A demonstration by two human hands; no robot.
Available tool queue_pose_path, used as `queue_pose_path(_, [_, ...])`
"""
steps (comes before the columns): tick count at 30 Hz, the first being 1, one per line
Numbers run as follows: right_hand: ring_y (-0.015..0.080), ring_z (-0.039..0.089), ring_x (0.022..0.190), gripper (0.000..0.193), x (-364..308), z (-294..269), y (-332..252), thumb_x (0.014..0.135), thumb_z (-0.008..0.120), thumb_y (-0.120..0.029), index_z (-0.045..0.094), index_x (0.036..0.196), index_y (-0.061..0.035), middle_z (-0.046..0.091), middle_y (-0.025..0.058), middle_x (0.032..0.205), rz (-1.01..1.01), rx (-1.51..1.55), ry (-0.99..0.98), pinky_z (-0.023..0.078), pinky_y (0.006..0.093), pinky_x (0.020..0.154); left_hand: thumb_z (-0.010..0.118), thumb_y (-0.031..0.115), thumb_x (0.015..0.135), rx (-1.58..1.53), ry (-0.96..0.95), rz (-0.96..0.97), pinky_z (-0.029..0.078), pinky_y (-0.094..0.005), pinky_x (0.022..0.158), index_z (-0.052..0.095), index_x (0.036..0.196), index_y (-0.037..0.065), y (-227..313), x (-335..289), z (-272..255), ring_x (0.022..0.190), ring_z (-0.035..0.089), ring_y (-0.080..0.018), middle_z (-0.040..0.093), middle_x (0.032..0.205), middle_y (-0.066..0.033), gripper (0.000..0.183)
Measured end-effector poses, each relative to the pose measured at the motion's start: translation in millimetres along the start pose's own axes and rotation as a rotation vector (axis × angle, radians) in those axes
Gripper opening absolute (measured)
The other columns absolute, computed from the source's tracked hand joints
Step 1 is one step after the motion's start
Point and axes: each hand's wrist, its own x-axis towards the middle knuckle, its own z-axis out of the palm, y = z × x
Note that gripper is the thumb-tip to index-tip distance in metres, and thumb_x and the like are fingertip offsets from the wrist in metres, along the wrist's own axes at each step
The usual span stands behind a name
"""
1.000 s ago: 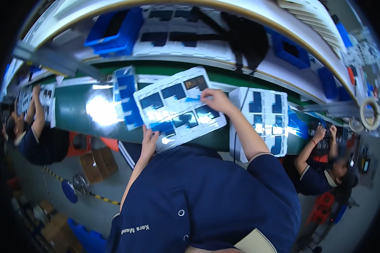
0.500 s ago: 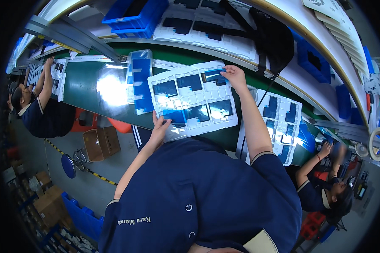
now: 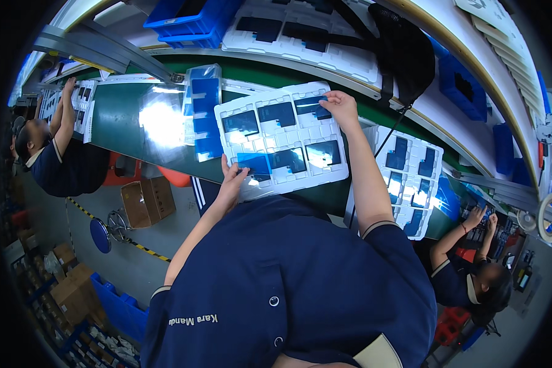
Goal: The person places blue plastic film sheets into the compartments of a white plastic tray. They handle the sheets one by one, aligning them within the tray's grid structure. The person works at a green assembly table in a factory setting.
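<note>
A white plastic tray [image 3: 290, 136] with several moulded compartments lies tilted on the bench in front of me, a dark flat panel in each of them. My left hand [image 3: 230, 185] is at its near left corner, thumb and fingers closed on a translucent blue film sheet [image 3: 254, 164] over that compartment. At the far right compartment, my right hand [image 3: 340, 108] pinches the upper edge of a dark flat panel [image 3: 308, 105]. Its fingertips partly hide that edge. Other dark panels [image 3: 276, 115] rest in the tray with small blue tabs showing.
To the right lies a second white tray [image 3: 405, 175] of dark panels. Blue film strips [image 3: 205, 116] and shiny clear sheets [image 3: 162, 126] lie to the left. Blue bins [image 3: 190, 24] and a black bag [image 3: 402, 55] are on the shelf beyond. Co-workers sit on both sides.
The panel under my right hand now lies flatter in its compartment, and its gold-coloured patch no longer shows. The blue film at my left hand has tilted up a little.
</note>
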Motion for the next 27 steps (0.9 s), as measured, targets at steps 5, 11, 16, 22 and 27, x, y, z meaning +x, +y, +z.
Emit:
queue_pose_path(5, [0.0057, 0.059, 0.065, 0.02, -0.5, -0.3, -3.6, 0.07, 0.074, -0.001, 0.066, 0.089, 0.0007, 0.066, 0.0029, 0.075, 0.018, 0.022, -0.012, 0.047, 0.0184, 0.062, 0.053, 0.015, 0.091, -0.016, 0.004, 0.012, 0.023, -0.0357, 0.107, 0.058, 0.095, 0.008, 6.7, -2.8, 4.3, 0.137, 0.018, -0.0197, -0.02, 0.15, -0.0091, 0.009])
queue_pose_path(11, [0.0065, 0.06, 0.066, 0.021, 2.0, -0.8, 2.3, 0.069, 0.075, -0.003, 0.067, 0.089, 0.0005, 0.067, 0.004, 0.076, -0.006, -0.015, 0.009, 0.048, 0.0195, 0.063, 0.055, 0.013, 0.09, -0.014, 0.034, -0.015, 0.024, -0.0348, 0.106, 0.055, 0.088, 0.008, 9.6, -2.8, 6.7, 0.136, 0.018, -0.0203, -0.018, 0.151, -0.0099, 0.006])
queue_pose_path(16, [0.0067, 0.06, 0.066, 0.022, 1.1, 0.5, 2.8, 0.069, 0.075, -0.005, 0.067, 0.089, 0.0002, 0.067, 0.0043, 0.075, -0.022, -0.052, 0.013, 0.048, 0.0198, 0.063, 0.056, 0.013, 0.09, -0.041, 0.055, -0.03, 0.023, -0.034, 0.106, 0.054, 0.085, 0.007, 13.2, -4.9, 9.9, 0.135, 0.019, -0.0174, -0.015, 0.152, -0.0078, 0.007])
queue_pose_path(22, [0.0055, 0.06, 0.065, 0.021, -2.3, 1.3, -4.5, 0.072, 0.073, 0.001, 0.065, 0.091, 0.0021, 0.066, 0.0033, 0.076, -0.042, -0.093, 0.0, 0.047, 0.0177, 0.06, 0.055, 0.014, 0.09, -0.039, 0.028, -0.019, 0.023, -0.0357, 0.107, 0.055, 0.088, 0.007, 6.9, -3.0, 6.0, 0.137, 0.017, -0.0212, -0.018, 0.151, -0.011, 0.008])
queue_pose_path(27, [0.0089, 0.061, 0.065, 0.023, -4.8, 6.2, -7.2, 0.069, 0.074, -0.004, 0.067, 0.091, -0.0003, 0.067, 0.0058, 0.075, -0.092, -0.252, 0.072, 0.049, 0.0218, 0.063, 0.054, 0.016, 0.091, 0.005, 0.037, -0.028, 0.022, -0.0359, 0.107, 0.056, 0.09, 0.007, 12.5, -4.4, 7.8, 0.138, 0.016, -0.0212, -0.019, 0.151, -0.012, 0.009])
